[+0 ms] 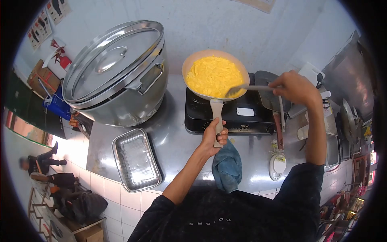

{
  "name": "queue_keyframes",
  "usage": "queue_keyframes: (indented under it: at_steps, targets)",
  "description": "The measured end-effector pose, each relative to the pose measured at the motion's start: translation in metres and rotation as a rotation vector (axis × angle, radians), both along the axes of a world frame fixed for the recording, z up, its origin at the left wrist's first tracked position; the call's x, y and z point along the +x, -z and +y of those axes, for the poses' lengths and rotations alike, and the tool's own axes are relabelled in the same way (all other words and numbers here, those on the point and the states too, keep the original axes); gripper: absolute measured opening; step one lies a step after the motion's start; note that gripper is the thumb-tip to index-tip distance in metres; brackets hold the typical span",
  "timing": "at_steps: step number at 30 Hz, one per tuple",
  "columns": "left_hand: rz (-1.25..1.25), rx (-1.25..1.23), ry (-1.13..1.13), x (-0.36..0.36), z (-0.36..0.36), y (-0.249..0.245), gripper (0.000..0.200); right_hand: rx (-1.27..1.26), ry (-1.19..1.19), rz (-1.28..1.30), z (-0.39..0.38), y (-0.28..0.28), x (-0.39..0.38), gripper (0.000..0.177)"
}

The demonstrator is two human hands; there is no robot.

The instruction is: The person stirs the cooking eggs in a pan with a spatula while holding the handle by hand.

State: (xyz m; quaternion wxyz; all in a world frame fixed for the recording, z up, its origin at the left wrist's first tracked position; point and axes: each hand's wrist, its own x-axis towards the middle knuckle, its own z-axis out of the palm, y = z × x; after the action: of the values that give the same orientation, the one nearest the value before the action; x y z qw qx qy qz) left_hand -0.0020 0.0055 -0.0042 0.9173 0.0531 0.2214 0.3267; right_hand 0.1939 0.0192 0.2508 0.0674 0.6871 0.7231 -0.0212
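Head view showed the left hand (pixel 215 137) closed round the pan's handle, steadying the pan (pixel 188 63) on the stove (pixel 242 115). The right hand (pixel 296 86) gripped a spatula (pixel 242 88), its blade tucked under the near right edge of the egg (pixel 213 76), which filled the pan as a soft yellow mass. The step looked like lifting or folding the egg as it set. A next move would call for a firm left grip to stop the pan tipping, and a shallow slide of the blade without tearing the egg. A cloth (pixel 227 165) lay on the counter (pixel 177 141) just below the handle; a lidded pot (pixel 121 80) and a tray (pixel 136 159) stood to the left.
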Motion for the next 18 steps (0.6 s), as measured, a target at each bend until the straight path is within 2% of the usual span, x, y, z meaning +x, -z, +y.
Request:
queue_keyframes:
  at_steps: [2, 5, 14, 18]
  targets:
    - [-0.001, -0.006, 0.0, 0.0, 0.0, 0.0, 0.028, 0.026, -0.063, -0.131, -0.002, 0.012, -0.003, 0.026]
    - [0.005, 0.005, -0.003, 0.001, 0.0, 0.001, 0.028, 0.025, -0.032, -0.155, 0.017, 0.042, 0.004, 0.025]
    - [0.021, 0.002, 0.012, -0.001, 0.0, -0.006, 0.027, 0.045, 0.044, 0.156, 0.09, 0.099, 0.04, 0.027]
    - [0.021, 0.002, 0.007, -0.001, 0.0, -0.003, 0.027, 0.11, -0.022, 0.299, 0.112, 0.126, 0.046, 0.028]
